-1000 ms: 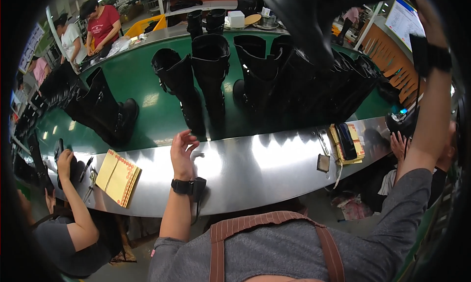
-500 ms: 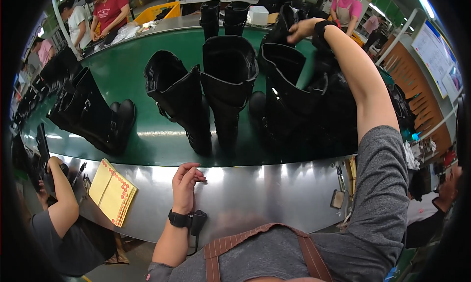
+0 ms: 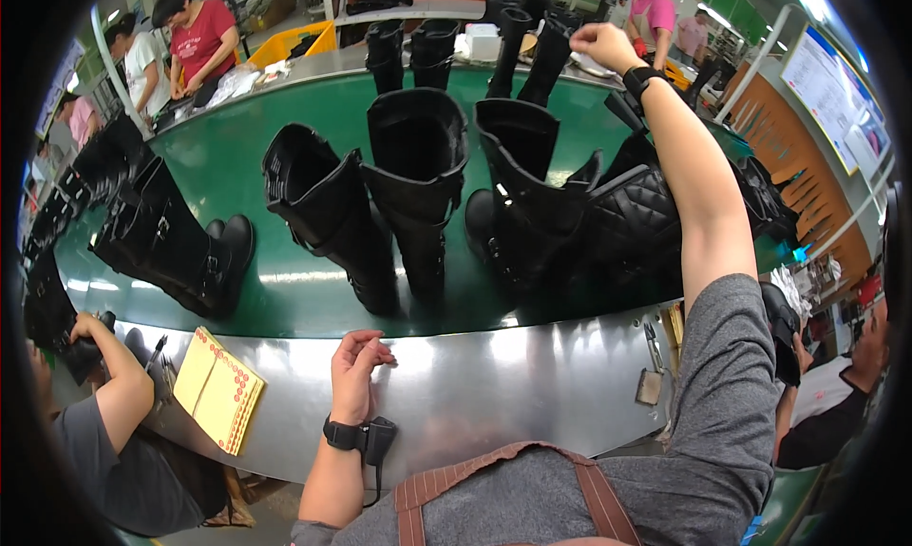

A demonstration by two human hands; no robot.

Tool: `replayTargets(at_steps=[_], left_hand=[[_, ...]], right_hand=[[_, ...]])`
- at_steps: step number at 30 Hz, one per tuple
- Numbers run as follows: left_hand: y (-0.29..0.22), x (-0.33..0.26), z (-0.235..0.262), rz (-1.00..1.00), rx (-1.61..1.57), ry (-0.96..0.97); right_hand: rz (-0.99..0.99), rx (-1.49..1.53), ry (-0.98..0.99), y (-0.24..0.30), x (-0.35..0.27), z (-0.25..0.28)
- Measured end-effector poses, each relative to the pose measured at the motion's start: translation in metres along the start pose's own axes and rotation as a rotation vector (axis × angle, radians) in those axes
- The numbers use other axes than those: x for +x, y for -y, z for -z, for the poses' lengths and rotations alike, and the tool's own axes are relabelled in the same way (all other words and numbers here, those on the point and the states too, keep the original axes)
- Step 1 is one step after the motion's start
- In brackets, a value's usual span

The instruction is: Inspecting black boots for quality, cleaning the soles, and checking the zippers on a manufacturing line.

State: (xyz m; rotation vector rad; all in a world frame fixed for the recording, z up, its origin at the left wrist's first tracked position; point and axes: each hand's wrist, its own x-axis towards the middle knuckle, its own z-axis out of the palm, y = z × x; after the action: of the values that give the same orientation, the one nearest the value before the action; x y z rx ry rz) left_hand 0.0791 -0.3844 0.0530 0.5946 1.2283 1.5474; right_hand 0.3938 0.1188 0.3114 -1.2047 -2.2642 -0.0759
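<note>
At the middle left of the lower half, the left hand point(image 3: 356, 383) hangs loosely curled and empty over the steel strip point(image 3: 513, 384); at the upper centre, the right hand point(image 3: 608, 47) bends its fingers beside a pair of tall black boots point(image 3: 547, 63), touching or apart I cannot tell. More black boots point(image 3: 415, 190) stand mid-frame on the glossy green tabletop point(image 3: 237, 156). A yellow paper stack point(image 3: 217, 389) lies lower left; upper left, a co-worker in red point(image 3: 202, 47) bends near a yellow crate point(image 3: 294, 44)
</note>
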Motion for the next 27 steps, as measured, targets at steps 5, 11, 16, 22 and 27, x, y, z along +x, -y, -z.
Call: replayTargets(at_steps=[5, 11, 16, 22, 27], left_hand=[[0.002, 0.005, 0.001, -0.021, -0.028, 0.034], [0.003, 0.005, -0.001, -0.012, -0.018, 0.006], [0.01, 0.011, 0.004, -0.072, 0.047, 0.002], [0.015, 0.013, 0.015, -0.078, 0.0, 0.057], [-0.006, 0.009, -0.001, -0.247, 0.552, -0.023]], right_hand=[[0.014, 0.484, -0.242, 0.07, -0.023, 0.112], [0.317, 0.61, -0.026, 0.183, -0.202, 0.161], [0.479, 0.422, 0.319, 0.231, -0.386, 0.108], [-0.22, 0.474, 0.535, 0.234, -0.522, 0.031], [-0.348, 0.498, 0.298, 0.23, -0.567, -0.007]])
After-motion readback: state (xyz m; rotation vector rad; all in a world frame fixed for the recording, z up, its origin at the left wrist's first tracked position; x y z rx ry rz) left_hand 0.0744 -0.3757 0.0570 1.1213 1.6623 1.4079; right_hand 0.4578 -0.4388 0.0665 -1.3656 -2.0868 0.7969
